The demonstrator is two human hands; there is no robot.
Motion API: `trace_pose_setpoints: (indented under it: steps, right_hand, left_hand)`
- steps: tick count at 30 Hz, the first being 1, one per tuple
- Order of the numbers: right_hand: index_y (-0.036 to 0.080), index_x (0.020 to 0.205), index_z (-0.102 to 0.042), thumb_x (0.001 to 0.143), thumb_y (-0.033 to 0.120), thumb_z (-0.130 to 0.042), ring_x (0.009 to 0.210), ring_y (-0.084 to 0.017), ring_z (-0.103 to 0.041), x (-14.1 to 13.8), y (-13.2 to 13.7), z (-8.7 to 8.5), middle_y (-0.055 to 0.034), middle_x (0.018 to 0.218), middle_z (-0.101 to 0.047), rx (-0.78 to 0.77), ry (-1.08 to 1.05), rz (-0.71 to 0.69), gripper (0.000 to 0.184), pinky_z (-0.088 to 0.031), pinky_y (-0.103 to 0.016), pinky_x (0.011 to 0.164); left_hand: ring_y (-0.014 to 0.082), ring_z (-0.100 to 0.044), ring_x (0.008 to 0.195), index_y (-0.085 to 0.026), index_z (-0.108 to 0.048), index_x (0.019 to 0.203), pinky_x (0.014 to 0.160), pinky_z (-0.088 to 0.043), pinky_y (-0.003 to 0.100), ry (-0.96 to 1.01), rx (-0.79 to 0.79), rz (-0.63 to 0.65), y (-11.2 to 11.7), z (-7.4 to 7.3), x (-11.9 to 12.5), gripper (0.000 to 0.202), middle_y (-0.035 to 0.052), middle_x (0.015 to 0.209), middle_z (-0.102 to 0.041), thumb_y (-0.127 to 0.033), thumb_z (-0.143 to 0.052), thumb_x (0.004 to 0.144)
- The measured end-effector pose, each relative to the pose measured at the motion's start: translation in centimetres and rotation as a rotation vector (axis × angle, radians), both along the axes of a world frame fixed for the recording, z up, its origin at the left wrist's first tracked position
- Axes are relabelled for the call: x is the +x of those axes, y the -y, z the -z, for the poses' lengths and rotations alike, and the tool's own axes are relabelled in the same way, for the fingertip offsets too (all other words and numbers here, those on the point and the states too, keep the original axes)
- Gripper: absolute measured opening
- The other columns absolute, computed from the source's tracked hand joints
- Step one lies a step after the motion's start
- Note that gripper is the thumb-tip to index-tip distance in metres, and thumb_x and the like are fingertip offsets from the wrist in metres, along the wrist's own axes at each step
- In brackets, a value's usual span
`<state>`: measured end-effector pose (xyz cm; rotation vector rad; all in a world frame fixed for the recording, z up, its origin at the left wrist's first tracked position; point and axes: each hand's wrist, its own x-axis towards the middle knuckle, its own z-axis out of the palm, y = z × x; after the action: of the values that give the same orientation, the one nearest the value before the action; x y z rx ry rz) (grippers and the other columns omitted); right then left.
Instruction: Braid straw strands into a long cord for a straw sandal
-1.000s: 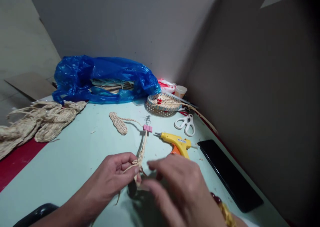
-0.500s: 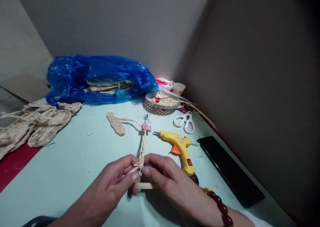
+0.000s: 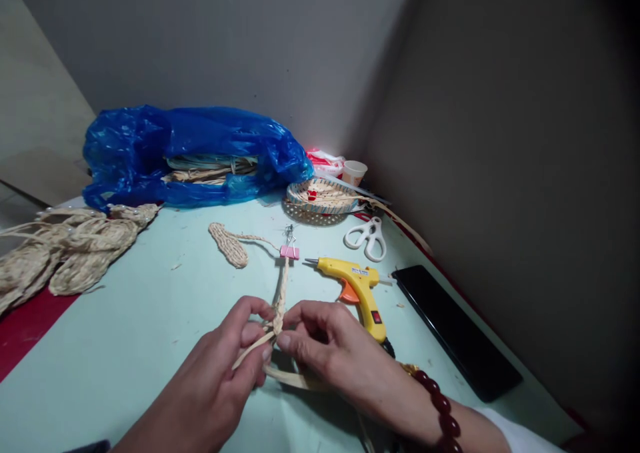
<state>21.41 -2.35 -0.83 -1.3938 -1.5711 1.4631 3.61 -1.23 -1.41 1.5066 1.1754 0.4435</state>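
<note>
A thin straw braid [image 3: 281, 293] runs across the pale green table [image 3: 150, 306] from a pink binder clip [image 3: 289, 252] toward me. Beyond the clip it leads to a small coiled oval of braid [image 3: 227, 243]. My left hand [image 3: 230, 366] pinches loose straw strands at the braid's near end. My right hand [image 3: 325, 350], with a dark red bead bracelet on its wrist, pinches the same end from the right. A flat straw strip [image 3: 290, 377] trails below both hands.
A yellow glue gun [image 3: 357, 286] lies just right of the hands, white scissors [image 3: 367, 236] beyond it. A black phone [image 3: 457, 333] rests by the wall. A blue plastic bag [image 3: 190, 153] of straw, a woven dish [image 3: 323, 196], a paper cup [image 3: 354, 171] and woven straw pieces [image 3: 70, 246] ring the table.
My right hand, blurred and raised a second ago, has come down and closed on the braid's end beside my left hand. The loose strip now curves under both hands.
</note>
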Motion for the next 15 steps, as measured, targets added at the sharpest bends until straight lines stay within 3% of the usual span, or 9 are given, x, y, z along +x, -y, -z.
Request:
trace_pose_setpoints:
  steps: [6, 8, 11, 15]
  right_hand:
    - [0.015, 0.075, -0.058, 0.084, 0.030, -0.058, 0.050, -0.007, -0.029, -0.7, -0.1, 0.8, 0.0061, 0.055, -0.038, -0.056, -0.105, 0.085, 0.018, -0.021, -0.020, 0.044]
    - [0.016, 0.075, -0.057, 0.084, 0.029, -0.057, 0.050, -0.007, -0.033, -0.8, 0.1, 0.5, 0.0053, 0.057, -0.042, -0.032, -0.099, 0.115, 0.017, -0.025, -0.020, 0.045]
    - [0.017, 0.075, -0.055, 0.086, 0.027, -0.054, 0.053, -0.009, -0.042, -0.8, 0.4, 0.1, 0.0029, 0.060, -0.050, 0.065, 0.010, 0.126, 0.015, -0.031, -0.021, 0.048]
    - [0.019, 0.079, -0.057, 0.089, 0.025, -0.049, 0.058, -0.010, -0.049, -0.9, 0.8, -0.2, 0.0017, 0.065, -0.057, 0.225, 0.163, 0.081, 0.014, -0.035, -0.022, 0.054]
  left_hand:
    - [0.0214, -0.063, 0.078, -0.028, -0.039, 0.114, 0.071, -0.042, 0.029, -0.103, 0.306, -0.073, 1.3, 0.9, 0.2, 0.029, 0.0022, 0.087, -0.067, -0.043, -0.039, 0.090]
    - [0.0202, -0.063, 0.070, -0.028, -0.041, 0.110, 0.066, -0.042, 0.028, -0.147, 0.395, -0.084, 1.4, 0.8, 0.1, 0.023, -0.0002, 0.079, -0.067, -0.041, -0.036, 0.091]
    - [0.0158, -0.055, 0.049, -0.028, -0.048, 0.087, 0.053, -0.037, 0.025, -0.212, 0.507, -0.061, 1.2, 0.3, -0.2, 0.017, -0.0055, 0.057, -0.057, -0.038, -0.036, 0.093]
    - [0.0137, -0.056, 0.046, -0.028, -0.054, 0.073, 0.049, -0.039, 0.023, -0.249, 0.684, -0.038, 1.7, 0.4, -0.3, 0.023, -0.0054, 0.052, -0.057, -0.034, -0.041, 0.091]
